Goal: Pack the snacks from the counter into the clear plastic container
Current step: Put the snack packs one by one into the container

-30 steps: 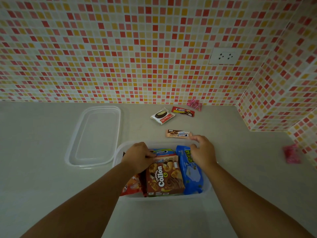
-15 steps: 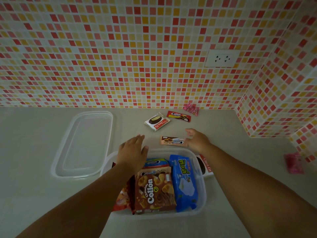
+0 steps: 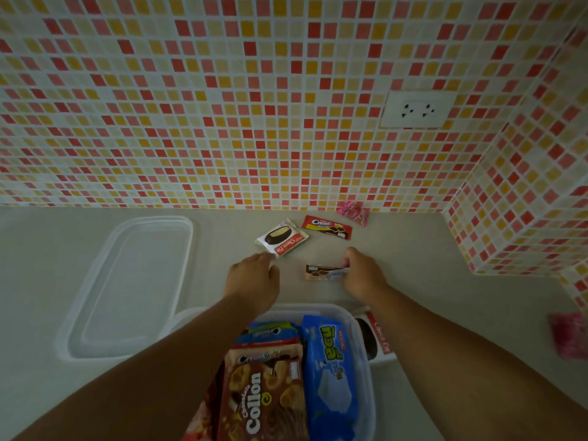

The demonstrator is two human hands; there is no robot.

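We are well into the packing, by the look of it. The container [image 3: 366, 338] sits at the near edge of the counter [image 3: 79, 249] and already holds several packs: the Collon box [image 3: 264, 399], a blue pack [image 3: 331, 370] beside it on the right, a blue wrapper [image 3: 270, 331] behind the box, and a red bag [image 3: 203, 418] squeezed in on the left. The lid [image 3: 127, 288] lies off to the left, so closing is not yet done.

What is left, as far as we can see: the Choco Pie [image 3: 281, 236] and the red Cream-O [image 3: 327, 226] near the wall, a pink sweet [image 3: 353, 212] in the corner behind them, the brown pack [image 3: 321, 272] between our hands, another pie [image 3: 377, 337] lying just outside the container's right wall, and a pink wrapper [image 3: 569, 335] far off at the right edge.

Our right hand [image 3: 362, 275] has its fingers curled onto the right end of the brown pack and seems to pinch it; the pack looks to be on the counter or barely off it, we cannot tell which. Our left hand [image 3: 254, 276] reaches with loose fingers toward the Choco Pie, fingertips at its near corner, holding nothing.

We judge roughly half the snacks are in, with six small ones to go, then the lid if it is wanted
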